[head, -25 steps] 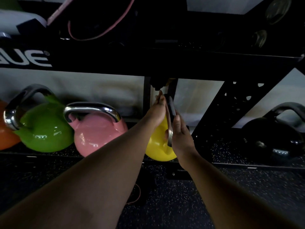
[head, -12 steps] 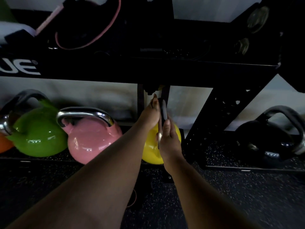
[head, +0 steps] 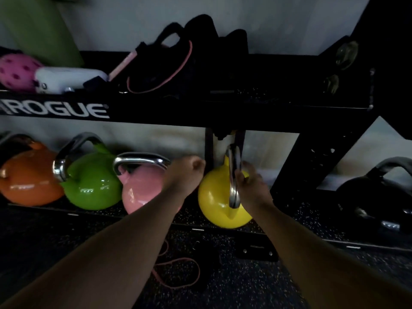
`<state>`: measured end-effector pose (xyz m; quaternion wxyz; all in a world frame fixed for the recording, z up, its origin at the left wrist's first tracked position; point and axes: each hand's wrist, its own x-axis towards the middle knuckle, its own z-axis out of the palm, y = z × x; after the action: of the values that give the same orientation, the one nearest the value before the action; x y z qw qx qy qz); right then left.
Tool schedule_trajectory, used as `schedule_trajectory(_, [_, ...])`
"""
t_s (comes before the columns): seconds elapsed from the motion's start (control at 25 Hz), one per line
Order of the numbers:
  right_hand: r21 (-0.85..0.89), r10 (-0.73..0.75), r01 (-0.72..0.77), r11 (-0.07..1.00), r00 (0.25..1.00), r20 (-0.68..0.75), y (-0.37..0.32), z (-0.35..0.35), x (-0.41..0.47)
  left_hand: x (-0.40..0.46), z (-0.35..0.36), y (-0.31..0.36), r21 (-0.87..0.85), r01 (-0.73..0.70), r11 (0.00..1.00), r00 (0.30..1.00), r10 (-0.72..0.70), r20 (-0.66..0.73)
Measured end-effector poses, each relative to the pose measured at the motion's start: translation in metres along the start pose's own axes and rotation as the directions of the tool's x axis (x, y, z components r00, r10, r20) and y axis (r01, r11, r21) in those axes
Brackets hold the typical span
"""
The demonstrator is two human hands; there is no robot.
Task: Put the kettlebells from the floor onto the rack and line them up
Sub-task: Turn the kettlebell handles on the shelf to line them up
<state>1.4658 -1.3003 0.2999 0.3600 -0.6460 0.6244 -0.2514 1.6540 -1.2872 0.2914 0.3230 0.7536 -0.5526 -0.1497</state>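
On the lower shelf of the black rack (head: 178, 112) a yellow kettlebell (head: 214, 197) rests beside the centre post, its steel handle edge-on to me. My right hand (head: 252, 188) grips that handle from the right. My left hand (head: 185, 172) hovers just left of the yellow kettlebell, fingers curled into a loose fist, holding nothing and partly covering the pink kettlebell (head: 140, 188). Left of the pink one stand a green kettlebell (head: 93, 181) and an orange kettlebell (head: 26, 179), in a row. A black kettlebell (head: 367, 197) sits in the shelf's right bay.
The top shelf carries a pink ball (head: 15, 72), a white object, black straps (head: 189, 52) and a green roll (head: 40, 25). A pink resistance band (head: 178, 275) lies on the dark speckled floor below my arms. A diagonal rack brace (head: 312, 163) stands right of the yellow kettlebell.
My left hand has let go of the yellow kettlebell's handle and moved left. The right hand stays on it. My view has tilted up and left, showing the top shelf and orange kettlebell.
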Motion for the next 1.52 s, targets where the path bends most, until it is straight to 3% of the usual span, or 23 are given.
schedule_trajectory(0.08, [-0.252,-0.167,0.114,0.961,0.966,-0.199,-0.016,0.008,-0.017,-0.009,-0.031,-0.019,0.126,0.117,0.985,0.930,-0.065,-0.362])
schedule_trajectory(0.12, [-0.304,-0.265,0.184,0.935,0.931,-0.251,-0.024,0.019,-0.030,-0.013,-0.045,-0.031,0.121,0.145,0.982,0.878,-0.071,-0.474])
schedule_trajectory(0.2, [-0.333,-0.404,0.317,0.888,0.884,-0.237,-0.044,0.046,-0.047,-0.015,-0.068,-0.057,0.036,0.205,0.978,0.809,-0.149,-0.569])
schedule_trajectory(0.32, [-0.278,-0.402,0.357,0.892,0.907,-0.124,-0.076,0.083,-0.044,-0.007,-0.086,-0.080,-0.066,0.374,0.925,0.727,-0.336,-0.599])
schedule_trajectory(0.4, [-0.286,-0.382,0.348,0.893,0.921,-0.071,-0.097,0.108,-0.032,0.000,-0.093,-0.091,-0.096,0.399,0.912,0.742,-0.383,-0.551])
schedule_trajectory(0.64, [-0.297,-0.271,0.263,0.918,0.962,0.016,-0.127,0.171,0.004,0.014,-0.087,-0.125,-0.194,0.296,0.935,0.894,-0.343,-0.289])
schedule_trajectory(0.88, [-0.134,-0.220,0.228,0.965,0.973,0.066,-0.125,0.183,0.015,0.017,-0.082,-0.142,-0.275,0.235,0.932,0.954,-0.275,-0.116])
schedule_trajectory(0.96, [-0.162,-0.212,0.205,0.965,0.977,-0.029,-0.125,0.189,0.008,0.029,-0.089,-0.143,-0.265,0.204,0.942,0.967,-0.236,-0.095])
schedule_trajectory(1.04, [-0.161,-0.220,0.193,0.968,0.960,-0.175,-0.125,0.200,-0.005,0.045,-0.089,-0.146,-0.213,0.090,0.973,0.995,-0.096,-0.015])
schedule_trajectory(1.12, [-0.124,-0.200,0.179,0.976,0.961,-0.191,-0.123,0.201,-0.015,0.046,-0.079,-0.143,-0.280,0.079,0.957,0.997,-0.078,0.017])
schedule_trajectory(1.24, [0.132,-0.065,0.078,0.988,0.993,-0.096,-0.125,0.188,-0.013,0.027,-0.071,-0.131,-0.493,0.235,0.837,0.960,-0.279,-0.015])
schedule_trajectory(1.28, [0.195,-0.035,0.051,0.979,0.996,-0.083,-0.127,0.187,-0.013,0.023,-0.073,-0.129,-0.529,0.239,0.814,0.959,-0.283,-0.003])
schedule_trajectory(1.4, [0.243,-0.029,0.059,0.968,0.992,-0.124,-0.129,0.195,-0.024,0.029,-0.082,-0.123,-0.569,0.179,0.803,0.982,-0.184,0.049])
schedule_trajectory(1.52, [0.268,-0.030,0.072,0.961,0.987,-0.157,-0.129,0.203,-0.028,0.047,-0.085,-0.128,-0.553,0.233,0.800,0.968,-0.135,0.213])
